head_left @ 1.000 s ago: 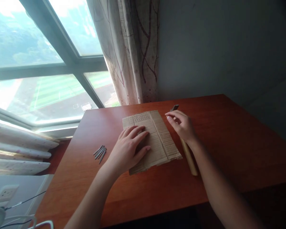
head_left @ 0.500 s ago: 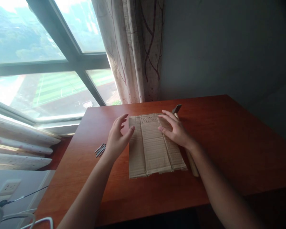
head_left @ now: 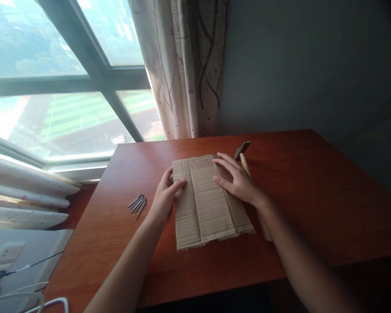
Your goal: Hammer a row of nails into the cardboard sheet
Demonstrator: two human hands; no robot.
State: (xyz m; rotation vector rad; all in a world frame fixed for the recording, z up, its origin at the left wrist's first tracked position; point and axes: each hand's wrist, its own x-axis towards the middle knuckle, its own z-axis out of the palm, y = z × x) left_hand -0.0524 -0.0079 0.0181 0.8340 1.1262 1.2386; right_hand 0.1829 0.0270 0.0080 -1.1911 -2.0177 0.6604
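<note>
A flat piece of brown cardboard [head_left: 211,204] with folded creases and rows of small dark holes near its far edge lies before me. My left hand [head_left: 167,191] grips its left edge, thumb on top and fingers underneath. Spread over the right part of the cardboard is my right hand [head_left: 237,180], open, its fingertips near the far right crease. A hammer [head_left: 245,163] with a dark head and pale wooden handle lies along the right side, its handle partly hidden by my right hand and forearm. Several nails [head_left: 137,204] are in a loose pile to the left.
The reddish-brown wooden table [head_left: 313,191] extends to the right and toward me. A window [head_left: 74,113] and patterned curtain [head_left: 176,78] stand behind it. At the lower left, cables [head_left: 32,300] run near a wall socket [head_left: 9,253].
My left hand has closed on the cardboard's left edge, and that side looks slightly raised. My right hand stays over the right part with its fingers spread.
</note>
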